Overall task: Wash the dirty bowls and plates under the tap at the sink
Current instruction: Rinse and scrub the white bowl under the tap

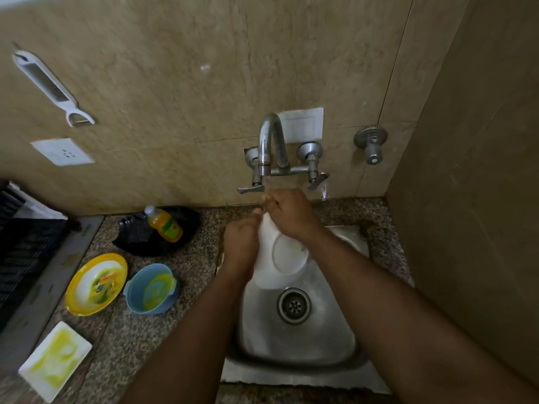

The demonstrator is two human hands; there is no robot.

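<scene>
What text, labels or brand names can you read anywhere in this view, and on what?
None can be read.
Dish soap bottle: its green label carries print, too blurred to make out.
Sink: a faint stamped mark on the rim, too small to read.
White plate, held in both hands: no lettering visible.

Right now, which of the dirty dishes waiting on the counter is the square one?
The white square plate, smeared yellow-green, at the counter's near left. The yellow-rimmed bowl and blue bowl beyond it are both round.

Beige tiled wall, speckled granite counter, dim light
</scene>
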